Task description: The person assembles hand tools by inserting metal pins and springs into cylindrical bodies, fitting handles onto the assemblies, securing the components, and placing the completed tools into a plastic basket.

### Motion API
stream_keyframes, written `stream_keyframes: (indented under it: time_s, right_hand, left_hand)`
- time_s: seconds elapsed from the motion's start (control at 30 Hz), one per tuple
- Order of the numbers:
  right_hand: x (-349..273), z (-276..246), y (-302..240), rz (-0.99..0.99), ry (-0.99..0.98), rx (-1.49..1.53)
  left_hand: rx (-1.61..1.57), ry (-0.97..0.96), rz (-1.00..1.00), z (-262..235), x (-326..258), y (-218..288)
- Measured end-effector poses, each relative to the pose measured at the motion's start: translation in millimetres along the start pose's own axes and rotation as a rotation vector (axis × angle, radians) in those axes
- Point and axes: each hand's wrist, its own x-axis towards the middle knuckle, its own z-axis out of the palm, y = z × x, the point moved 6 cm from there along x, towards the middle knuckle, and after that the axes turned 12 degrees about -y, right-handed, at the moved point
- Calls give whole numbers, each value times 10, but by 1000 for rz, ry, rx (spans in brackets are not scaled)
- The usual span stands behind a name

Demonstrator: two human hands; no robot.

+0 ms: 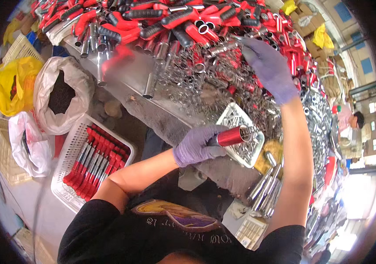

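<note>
My left hand, in a purple glove, is closed around a short red tube with a dark grip. The tube's open metal-rimmed end points right, over a small white basket of small silver parts. My right hand, gloved the same way, reaches far over the heap. Its fingers are stretched out, with the thumb a little apart, above loose metal springs and clips. A silver tube lies close to its fingertips. Red-and-black handles are piled behind.
At left stands a white crate of finished-looking red tools. Beside it are an open white sack and a yellow bag. Chrome tubes lie near my right arm. A blurred red part shows at upper left. Another person is far right.
</note>
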Motion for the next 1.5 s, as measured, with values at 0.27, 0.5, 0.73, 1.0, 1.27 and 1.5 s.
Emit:
stream_keyframes:
  time_s: [0.27,0.5,0.73,1.0,1.27,1.5]
  right_hand:
    - [1774,505,422,-58,-108,-828]
    - [1693,489,450,-38,-251,-868]
    - [-109,-485,390,-57,42,153]
    - [-1971,-997,-181,39,-304,254]
    - [-2391,-519,-362,27,-414,-129]
    - [-2830,-210,74,449,-410,323]
  left_hand:
    - [5,-30,58,2,70,-6]
    - [121,-49,213,-28,43,16]
    - [136,-157,2,-16,69,53]
    - [346,-258,123,222,153,96]
    - [561,-315,214,649,197,107]
    - [710,-281,275,855,166,176]
